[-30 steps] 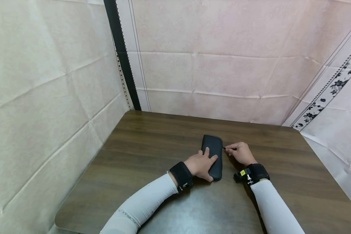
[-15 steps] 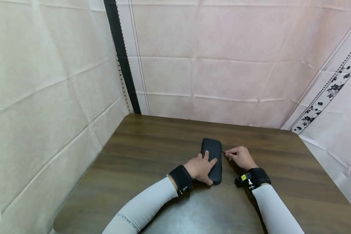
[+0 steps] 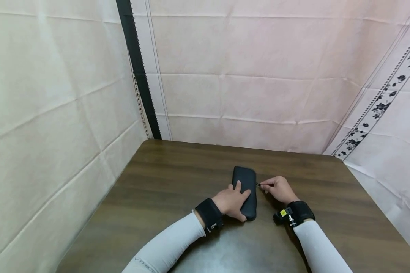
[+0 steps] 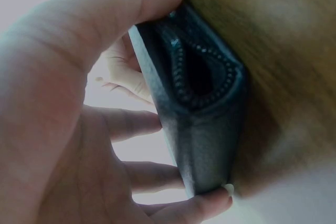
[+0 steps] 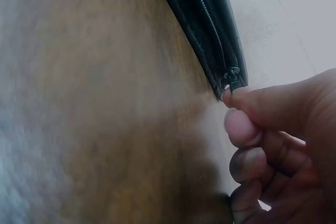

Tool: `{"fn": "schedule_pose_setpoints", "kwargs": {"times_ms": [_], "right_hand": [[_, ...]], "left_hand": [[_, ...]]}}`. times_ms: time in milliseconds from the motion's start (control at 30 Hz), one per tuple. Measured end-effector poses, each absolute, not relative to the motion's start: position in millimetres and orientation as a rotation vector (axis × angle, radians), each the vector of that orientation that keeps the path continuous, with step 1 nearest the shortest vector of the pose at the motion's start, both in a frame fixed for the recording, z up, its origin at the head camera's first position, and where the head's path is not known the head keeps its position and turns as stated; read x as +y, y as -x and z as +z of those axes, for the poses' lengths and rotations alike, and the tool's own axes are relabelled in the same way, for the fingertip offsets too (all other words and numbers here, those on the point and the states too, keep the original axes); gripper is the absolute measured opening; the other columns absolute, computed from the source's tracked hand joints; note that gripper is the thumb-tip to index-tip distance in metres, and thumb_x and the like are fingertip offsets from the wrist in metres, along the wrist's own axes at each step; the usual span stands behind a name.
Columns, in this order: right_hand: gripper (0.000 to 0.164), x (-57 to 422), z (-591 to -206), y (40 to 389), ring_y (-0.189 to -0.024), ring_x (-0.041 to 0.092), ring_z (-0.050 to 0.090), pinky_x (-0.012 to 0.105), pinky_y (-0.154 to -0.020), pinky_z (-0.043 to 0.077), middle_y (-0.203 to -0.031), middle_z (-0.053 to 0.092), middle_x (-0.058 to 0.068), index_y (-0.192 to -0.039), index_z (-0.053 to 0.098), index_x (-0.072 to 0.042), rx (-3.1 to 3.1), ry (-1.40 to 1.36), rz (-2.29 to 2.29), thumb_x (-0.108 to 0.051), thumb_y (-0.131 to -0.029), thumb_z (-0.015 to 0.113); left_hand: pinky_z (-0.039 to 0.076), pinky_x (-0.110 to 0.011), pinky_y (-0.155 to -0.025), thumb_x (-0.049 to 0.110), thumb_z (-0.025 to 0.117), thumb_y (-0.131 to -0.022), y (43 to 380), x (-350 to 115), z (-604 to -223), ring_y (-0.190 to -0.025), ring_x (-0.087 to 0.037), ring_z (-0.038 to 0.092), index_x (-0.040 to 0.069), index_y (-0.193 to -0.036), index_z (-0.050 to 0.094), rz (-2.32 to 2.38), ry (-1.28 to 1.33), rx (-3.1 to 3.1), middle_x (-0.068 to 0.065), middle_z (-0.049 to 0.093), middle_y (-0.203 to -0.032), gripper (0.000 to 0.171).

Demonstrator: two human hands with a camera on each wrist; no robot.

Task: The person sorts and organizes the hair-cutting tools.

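Note:
A black zip-around wallet (image 3: 245,176) lies on the wooden table with its long side running away from me. My left hand (image 3: 230,201) holds it from the left, thumb at the near end and fingers spread across its top. Parted zipper teeth (image 4: 181,72) form a loop at one end in the left wrist view. On the wallet's right side, my right hand (image 3: 279,188) pinches the small dark zipper pull (image 5: 236,84) between thumb and forefinger. The slider (image 5: 231,72) sits near a corner of the wallet in the right wrist view; the remaining right fingers are curled below.
The brown wooden table (image 3: 177,170) has rounded corners. Pale creased cloth (image 3: 259,94) hangs behind it and on both sides. Each wrist wears a black band, such as the right wristband (image 3: 298,212), below which white sleeves cover the forearms.
The head view has tilted upward, so table, wallet and hands appear lower. Both hands keep nearly the same hold on the wallet and its zipper pull.

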State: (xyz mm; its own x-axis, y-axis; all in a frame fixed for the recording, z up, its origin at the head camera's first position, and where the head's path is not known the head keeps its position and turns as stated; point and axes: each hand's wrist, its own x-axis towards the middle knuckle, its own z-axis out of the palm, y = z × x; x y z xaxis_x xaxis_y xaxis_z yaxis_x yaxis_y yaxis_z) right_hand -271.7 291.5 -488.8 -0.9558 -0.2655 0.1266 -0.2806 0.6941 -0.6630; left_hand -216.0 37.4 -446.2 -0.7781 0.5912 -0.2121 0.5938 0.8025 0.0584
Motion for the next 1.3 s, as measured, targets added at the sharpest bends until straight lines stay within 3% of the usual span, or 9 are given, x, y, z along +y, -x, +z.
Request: {"fn": "schedule_pose_setpoints", "kwargs": {"times_ms": [1300], "right_hand": [[0.016,289.9,-486.1,264.2,-0.074,0.015,0.065,0.026,-0.065,0.053,-0.094,0.079,0.008,-0.106,0.082,-0.003,-2.906,-0.465,1.164,-0.008,-0.098,0.069]], "left_hand": [[0.056,-0.036,-0.088,0.065,0.076,-0.084,217.6,36.6,-449.9,-0.138,-0.031,0.048,0.036,-0.164,0.03,-0.024,-0.929,2.777,-0.013,0.025,-0.172,0.096]]}}
